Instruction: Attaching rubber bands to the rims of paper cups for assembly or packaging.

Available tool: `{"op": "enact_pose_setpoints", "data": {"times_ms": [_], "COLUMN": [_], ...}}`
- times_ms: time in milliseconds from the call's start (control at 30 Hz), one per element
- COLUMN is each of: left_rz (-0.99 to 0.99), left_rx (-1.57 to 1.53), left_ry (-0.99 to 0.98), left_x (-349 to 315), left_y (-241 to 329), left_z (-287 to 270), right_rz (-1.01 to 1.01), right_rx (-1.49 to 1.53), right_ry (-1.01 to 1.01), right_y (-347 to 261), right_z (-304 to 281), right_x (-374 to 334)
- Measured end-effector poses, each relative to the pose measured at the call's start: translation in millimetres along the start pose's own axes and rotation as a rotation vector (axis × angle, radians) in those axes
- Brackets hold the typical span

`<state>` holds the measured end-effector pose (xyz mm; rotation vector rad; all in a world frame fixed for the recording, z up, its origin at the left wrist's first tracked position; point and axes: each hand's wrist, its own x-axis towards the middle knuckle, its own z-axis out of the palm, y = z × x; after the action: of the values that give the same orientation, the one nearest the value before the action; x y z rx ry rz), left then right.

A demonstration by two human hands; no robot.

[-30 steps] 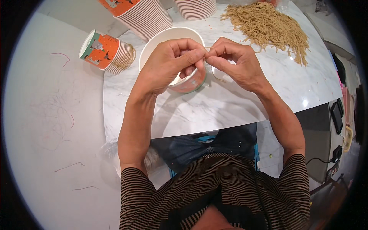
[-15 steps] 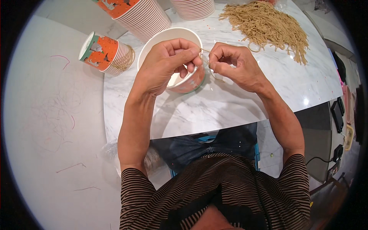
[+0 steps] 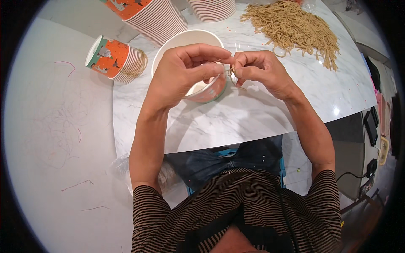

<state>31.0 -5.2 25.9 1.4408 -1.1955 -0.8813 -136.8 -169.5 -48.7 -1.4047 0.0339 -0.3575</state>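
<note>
My left hand [image 3: 181, 74] is closed in a pinch on a thin tan cord [image 3: 231, 75], its thumb and index finger near the cord's loop. On the other side of the loop, my right hand [image 3: 265, 75] grips the same cord between thumb and curled fingers. One loose cord end dangles below the right fingertips. Both hands hover close together over the near right rim of a large paper tub [image 3: 213, 90], white inside with an orange and green outside. My left hand hides much of the tub's opening.
A heap of tan cords [image 3: 297, 31] lies at the back right of the marble-patterned table [image 3: 236, 122]. At the left leans an orange and green stack of paper cups [image 3: 112, 59] with tan cord around it. Taller tub stacks [image 3: 156, 21] stand at the back.
My left fingers have stretched out and moved right, nearer my right hand. The cord between the hands is now drawn into a small, tighter loop.
</note>
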Motion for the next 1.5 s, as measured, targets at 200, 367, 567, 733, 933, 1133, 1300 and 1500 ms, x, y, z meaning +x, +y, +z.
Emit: {"op": "enact_pose_setpoints", "data": {"times_ms": [200, 367, 567, 733, 933, 1133, 1300, 1500], "left_rz": [0.113, 0.237, 0.543, 0.639, 0.152, 0.032, 0.037, 0.101], "left_rx": [0.217, 0.520, 0.847, 0.973, 0.320, 0.171, 0.164, 0.291], "left_ry": [0.021, 0.103, 0.196, 0.253, 0.226, 0.131, 0.128, 0.164], "left_x": [-4.5, -8.1, -3.3, -1.2, -3.8, -3.7, -2.2, -2.2], "left_y": [4.6, 9.2, -1.3, -6.5, -0.7, -1.2, 0.1, -1.6], "left_z": [14.5, 30.7, 37.1, 33.2, 27.2, 16.3, 19.9, 23.1], "right_rz": [0.033, 0.026, 0.031, 0.015, -0.043, -0.008, -0.011, -0.039], "right_rx": [-0.005, 0.060, 0.009, -0.008, 0.143, -0.010, -0.077, -0.153], "right_ry": [0.013, 0.022, 0.009, 0.012, 0.088, 0.127, 0.184, 0.251], "right_y": [-2.6, -1.4, 0.7, -0.7, 3.9, -6.4, -1.3, -1.8], "right_z": [-2.3, -3.0, -7.0, -3.6, -5.1, 8.1, 7.8, 10.7], "right_x": [-0.5, -1.1, -0.4, -1.0, 0.1, -0.4, 0.0, -1.9]}}
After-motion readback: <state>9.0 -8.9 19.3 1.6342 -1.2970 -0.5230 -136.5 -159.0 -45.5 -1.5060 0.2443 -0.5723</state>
